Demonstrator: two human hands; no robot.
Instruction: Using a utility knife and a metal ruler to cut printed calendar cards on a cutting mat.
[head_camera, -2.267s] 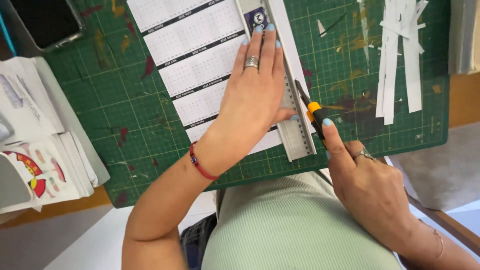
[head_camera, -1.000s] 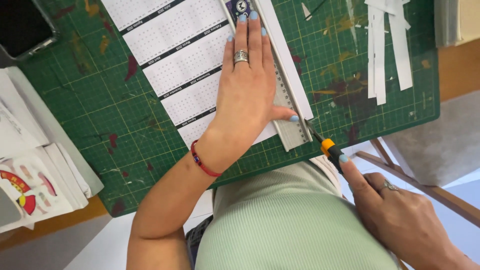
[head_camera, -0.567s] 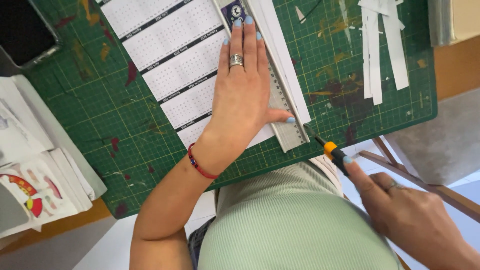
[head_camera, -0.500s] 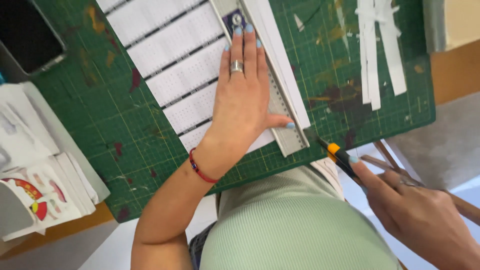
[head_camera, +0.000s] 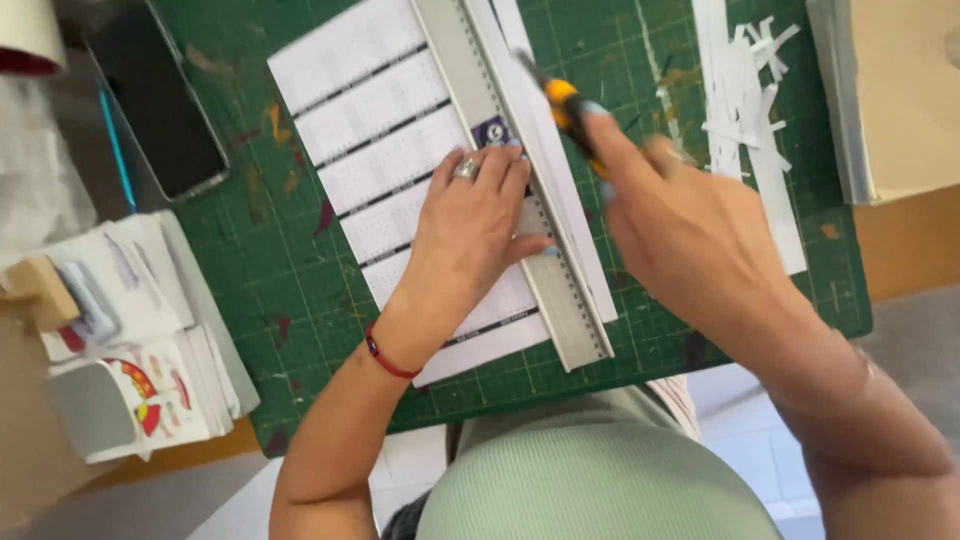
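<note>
The long grey metal ruler (head_camera: 520, 190) lies slantwise across the white printed paper sheet (head_camera: 400, 170) on the green gridded cutting mat (head_camera: 290, 290). The left hand (head_camera: 470, 235) lies flat on sheet and ruler, fingers spread, pinning both down. The right hand (head_camera: 690, 230), blurred, is closed around an orange-tipped craft knife (head_camera: 560, 100) whose tip sits beside the ruler's right edge near its upper end. Cut white paper strips (head_camera: 745, 120) lie to the right on the mat; a dark phone (head_camera: 155, 110) and a stack of printed cards (head_camera: 140, 350) lie to the left.
</note>
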